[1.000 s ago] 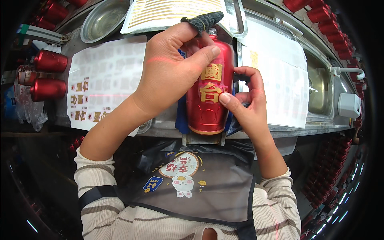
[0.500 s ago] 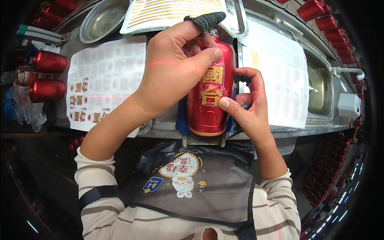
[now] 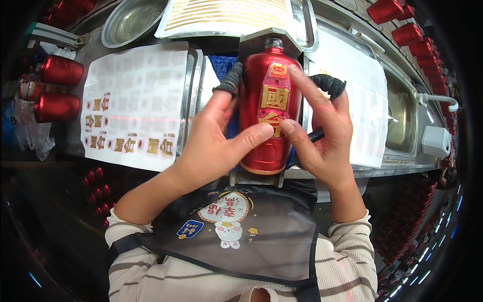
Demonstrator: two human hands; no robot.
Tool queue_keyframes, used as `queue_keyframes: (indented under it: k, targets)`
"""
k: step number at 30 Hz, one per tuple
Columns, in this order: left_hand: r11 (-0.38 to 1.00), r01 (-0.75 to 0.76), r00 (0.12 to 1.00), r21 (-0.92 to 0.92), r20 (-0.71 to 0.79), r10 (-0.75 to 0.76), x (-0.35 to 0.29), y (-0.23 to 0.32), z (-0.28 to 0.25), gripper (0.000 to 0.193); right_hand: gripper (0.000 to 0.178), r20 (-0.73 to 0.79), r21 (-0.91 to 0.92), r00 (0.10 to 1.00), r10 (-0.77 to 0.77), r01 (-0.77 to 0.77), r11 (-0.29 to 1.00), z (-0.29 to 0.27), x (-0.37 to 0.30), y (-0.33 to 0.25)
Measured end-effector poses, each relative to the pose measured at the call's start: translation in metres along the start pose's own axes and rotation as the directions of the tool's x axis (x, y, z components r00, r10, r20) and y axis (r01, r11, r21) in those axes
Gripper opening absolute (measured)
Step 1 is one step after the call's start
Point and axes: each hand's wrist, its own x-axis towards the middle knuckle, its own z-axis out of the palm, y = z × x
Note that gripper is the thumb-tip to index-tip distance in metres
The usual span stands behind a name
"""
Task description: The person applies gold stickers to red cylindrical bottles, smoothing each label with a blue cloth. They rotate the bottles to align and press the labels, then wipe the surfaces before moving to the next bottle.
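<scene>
A shiny red bottle [image 3: 256, 151] with a bare threaded neck lies on a stand in front of me, neck pointing away. Gold raised characters and a small round emblem, parts of a decal [image 3: 274, 97], run down its front. My left hand [image 3: 209, 138] grips the bottle's left side, thumb pressed on the lower character and a black-covered fingertip at the shoulder. At the right side, my right hand [image 3: 327, 136] has its fingers apart. Its thumb touches the lower character's edge, and its slightly blurred index finger reaches beside the emblem. Another of its fingertips wears a black cover.
A decal sheet [image 3: 136, 63] with several gold pieces lies left, near red bottles [image 3: 58, 106]. Behind are a metal bowl [image 3: 132, 22] and a sheet of gold strips [image 3: 226, 17]. To the right are white paper [image 3: 347, 116], a sink [image 3: 402, 121] and a white jug [image 3: 436, 141].
My left hand has moved down and left from the bottle's top, uncovering the emblem and neck. My right index finger has stretched up onto the front near the emblem.
</scene>
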Motion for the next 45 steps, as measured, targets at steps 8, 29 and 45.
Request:
queue_keyframes:
  k: [8,29,45]
  targets:
    - [0.988,-0.153,0.981,0.027,-0.115,0.155,-0.002,-0.02,0.005,0.048,0.055,0.046,-0.129,0.998,-0.045,0.05,0.99,0.004,0.007,-0.003]
    - [0.965,-0.037,0.991,-0.259,-0.13,0.003,0.046,0.016,0.007,0.039,0.029,0.09,0.623,0.814,0.574,-0.495,0.605,0.008,0.032,0.004]
    - [0.952,-0.048,0.983,-0.302,-0.183,-0.009,0.045,0.018,0.012,0.038,0.035,0.128,0.628,0.823,0.553,-0.499,0.597,0.014,0.036,0.004]
